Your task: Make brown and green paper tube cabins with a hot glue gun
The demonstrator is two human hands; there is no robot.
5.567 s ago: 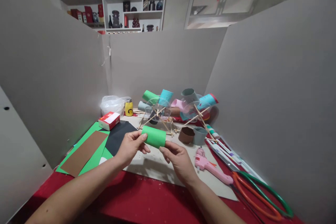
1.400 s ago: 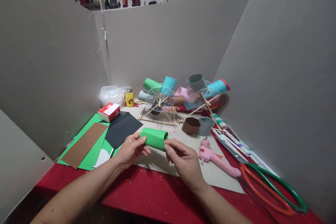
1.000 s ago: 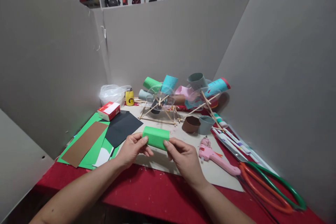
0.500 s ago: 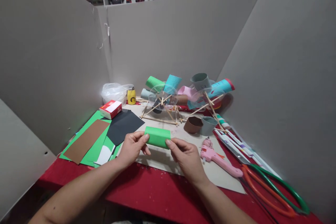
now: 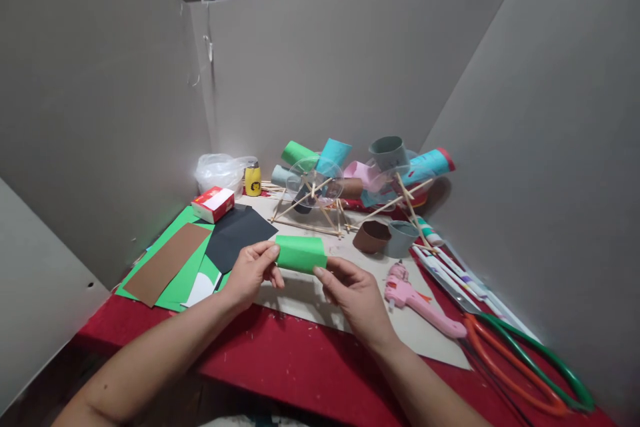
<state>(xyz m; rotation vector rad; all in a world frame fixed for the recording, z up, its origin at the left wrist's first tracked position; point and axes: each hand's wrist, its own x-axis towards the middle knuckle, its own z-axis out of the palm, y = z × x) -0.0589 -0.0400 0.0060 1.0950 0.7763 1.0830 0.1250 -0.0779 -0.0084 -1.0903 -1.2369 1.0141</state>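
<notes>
Between my two hands is a green paper tube (image 5: 301, 253), lying sideways above the board. My left hand (image 5: 254, 271) pinches its left end between thumb and fingers. At the right end, my right hand (image 5: 354, 293) grips the lower edge, thumb in front and fingers partly hidden behind. Beyond it stand a brown paper ring (image 5: 371, 237) and a grey paper ring (image 5: 402, 239). Farther back is a model wheel of wooden sticks and clear discs (image 5: 314, 183), with coloured paper tubes around it. A pink glue gun (image 5: 420, 307) lies right of my right hand.
Large scissors (image 5: 530, 360) with orange and green handles lie at the right, beside several white marker pens (image 5: 465, 273). Brown paper (image 5: 167, 263), black paper (image 5: 237, 237) and a red-white box (image 5: 213, 203) are at the left. Grey panels (image 5: 320, 73) enclose the red-covered table (image 5: 280, 367).
The green tube has tilted slightly, its open right end showing more. My right fingers have shifted a little at that end; the camera view has moved slightly.
</notes>
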